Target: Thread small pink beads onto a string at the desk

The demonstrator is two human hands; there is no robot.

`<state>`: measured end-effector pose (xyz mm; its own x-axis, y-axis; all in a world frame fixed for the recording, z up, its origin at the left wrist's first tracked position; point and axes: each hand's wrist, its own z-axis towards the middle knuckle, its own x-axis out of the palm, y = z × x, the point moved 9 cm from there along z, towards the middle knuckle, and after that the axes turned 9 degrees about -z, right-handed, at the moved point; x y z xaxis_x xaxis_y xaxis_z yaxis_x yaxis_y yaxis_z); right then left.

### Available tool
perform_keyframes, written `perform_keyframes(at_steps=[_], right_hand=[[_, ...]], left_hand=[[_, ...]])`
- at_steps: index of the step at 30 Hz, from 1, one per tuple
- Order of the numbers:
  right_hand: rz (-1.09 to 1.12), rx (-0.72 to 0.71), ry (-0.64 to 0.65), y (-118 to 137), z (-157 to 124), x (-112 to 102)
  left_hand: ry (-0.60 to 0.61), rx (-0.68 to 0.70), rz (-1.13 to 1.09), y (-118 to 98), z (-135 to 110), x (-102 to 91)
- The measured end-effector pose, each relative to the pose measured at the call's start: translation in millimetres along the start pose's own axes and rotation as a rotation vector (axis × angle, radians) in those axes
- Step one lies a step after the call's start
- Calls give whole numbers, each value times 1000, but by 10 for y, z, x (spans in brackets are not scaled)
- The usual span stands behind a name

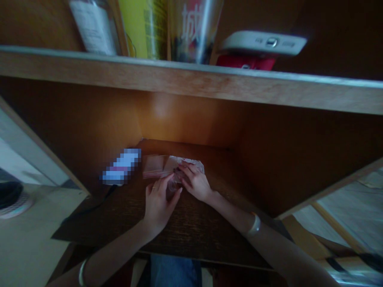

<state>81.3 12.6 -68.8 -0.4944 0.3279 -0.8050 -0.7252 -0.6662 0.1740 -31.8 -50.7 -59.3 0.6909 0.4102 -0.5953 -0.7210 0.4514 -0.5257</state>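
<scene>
1. Main thing on my feed is a clear plastic bag [173,166] with something pinkish inside, lying flat on the desk just past my fingertips. A small clear piece [173,185] sits right between the two hands, and I can't tell if it's a gathered bit of the bag or a separate item.
2. The left hand [160,203] is curled in, fingers mostly together, and looks closed around that small clear piece. There's a thin ring [153,187] on one finger.
3. The right hand [194,182] is also curled, with its fingers [186,170] pressing down on the near edge of the bag. So it's gripping, not open. Both hands are almost touching.
4. Just left of the bag and the left hand there's a pixelated blob [121,167], no idea what it is, with a dark cable [101,197] running off it across the dark wood desk [191,231].
5. Each wrist has a pale bangle, the right one [255,225] in clear view, the left one [81,272] further back along the arm.
6. Way above the hands, a wooden shelf [191,77] holds books [146,30], plus a white device [265,43] on something red [245,61].
</scene>
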Motion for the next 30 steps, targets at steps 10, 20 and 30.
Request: perform_keyframes(at_steps=[10, 20, 30], right_hand=[[-64, -200, 211, 134, -51, 284], [0, -183, 201, 163, -24, 206], [44, -263, 233, 276, -61, 292]], left_hand=[[27, -17, -26, 16, -2, 32], [28, -4, -25, 17, -13, 41], [51, -23, -39, 17, -11, 50]])
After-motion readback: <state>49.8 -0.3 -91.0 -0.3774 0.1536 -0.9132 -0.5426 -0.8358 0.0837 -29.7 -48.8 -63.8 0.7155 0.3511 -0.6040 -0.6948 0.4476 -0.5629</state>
